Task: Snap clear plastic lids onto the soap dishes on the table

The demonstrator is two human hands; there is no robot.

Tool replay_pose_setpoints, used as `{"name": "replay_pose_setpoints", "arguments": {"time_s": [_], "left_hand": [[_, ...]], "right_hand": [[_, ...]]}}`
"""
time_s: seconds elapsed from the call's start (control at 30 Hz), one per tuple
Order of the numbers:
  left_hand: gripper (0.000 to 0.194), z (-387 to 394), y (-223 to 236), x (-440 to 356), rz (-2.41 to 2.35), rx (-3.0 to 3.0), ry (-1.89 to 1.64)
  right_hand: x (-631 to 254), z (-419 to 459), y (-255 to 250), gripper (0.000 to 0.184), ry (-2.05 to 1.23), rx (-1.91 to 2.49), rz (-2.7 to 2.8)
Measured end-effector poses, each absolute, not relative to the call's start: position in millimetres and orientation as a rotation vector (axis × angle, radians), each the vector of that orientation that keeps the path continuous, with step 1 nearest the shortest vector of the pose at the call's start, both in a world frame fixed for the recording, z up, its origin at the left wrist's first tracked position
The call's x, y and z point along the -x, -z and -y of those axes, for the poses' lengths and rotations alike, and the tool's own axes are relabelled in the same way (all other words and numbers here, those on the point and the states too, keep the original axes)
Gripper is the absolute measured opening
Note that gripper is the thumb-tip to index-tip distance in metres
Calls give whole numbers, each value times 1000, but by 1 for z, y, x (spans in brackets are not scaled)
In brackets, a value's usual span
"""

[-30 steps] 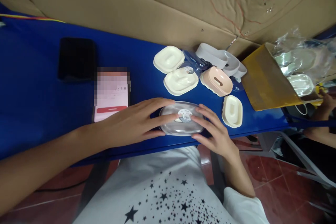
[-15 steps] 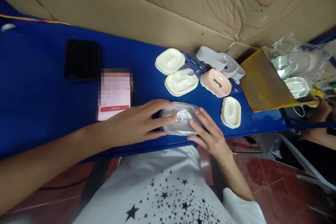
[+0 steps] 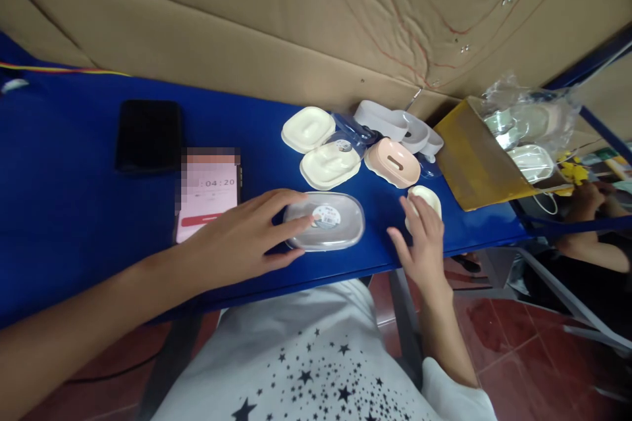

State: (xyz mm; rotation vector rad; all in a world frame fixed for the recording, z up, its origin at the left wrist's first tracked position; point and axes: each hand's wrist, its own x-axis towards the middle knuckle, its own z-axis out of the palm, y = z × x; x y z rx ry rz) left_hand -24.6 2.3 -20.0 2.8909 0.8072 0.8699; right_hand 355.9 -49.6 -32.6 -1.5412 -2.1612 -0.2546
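A clear oval plastic lid (image 3: 340, 223) with a round sticker lies near the front edge of the blue table (image 3: 74, 210). My left hand (image 3: 237, 243) rests flat on its left end, fingers spread over it. My right hand (image 3: 422, 243) is off the lid and lies on a small cream oval tray (image 3: 428, 197) to the right, fingers apart, covering its near part.
Behind lie two cream trays (image 3: 309, 128), a pink one (image 3: 392, 161) and white ones (image 3: 390, 120). A phone (image 3: 207, 194) and a black phone (image 3: 148, 135) sit at left. A cardboard box (image 3: 474, 158) with bagged trays stands right, and another person's hand (image 3: 587, 200) is beyond it.
My right hand left the clear lid and moved right onto the small cream tray. My left hand stayed on the lid.
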Motion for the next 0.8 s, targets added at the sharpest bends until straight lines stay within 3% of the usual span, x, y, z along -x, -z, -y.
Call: {"name": "replay_pose_setpoints", "arguments": {"time_s": [0.1, 0.2, 0.37, 0.47, 0.57, 0.8], "left_hand": [[32, -11, 12, 33, -930, -2897, -826], [33, -17, 5, 40, -1022, -2913, -749], [34, -23, 4, 47, -1096, -2956, -724], [38, -21, 3, 47, -1142, -2965, -743], [39, -11, -4, 39, -1031, -2996, -750], [39, 11, -6, -28, -529, -3169, -621]], "right_hand": [[-379, 55, 37, 58, 313, 1756, 2035], [-383, 69, 36, 44, 146, 1691, 2148], [-364, 87, 19, 53, -263, 1456, 2398], [-360, 74, 10, 61, -346, 1293, 2434], [-369, 39, 5, 61, -237, 1316, 2338], [-393, -49, 10, 37, 192, 1619, 2267]]}}
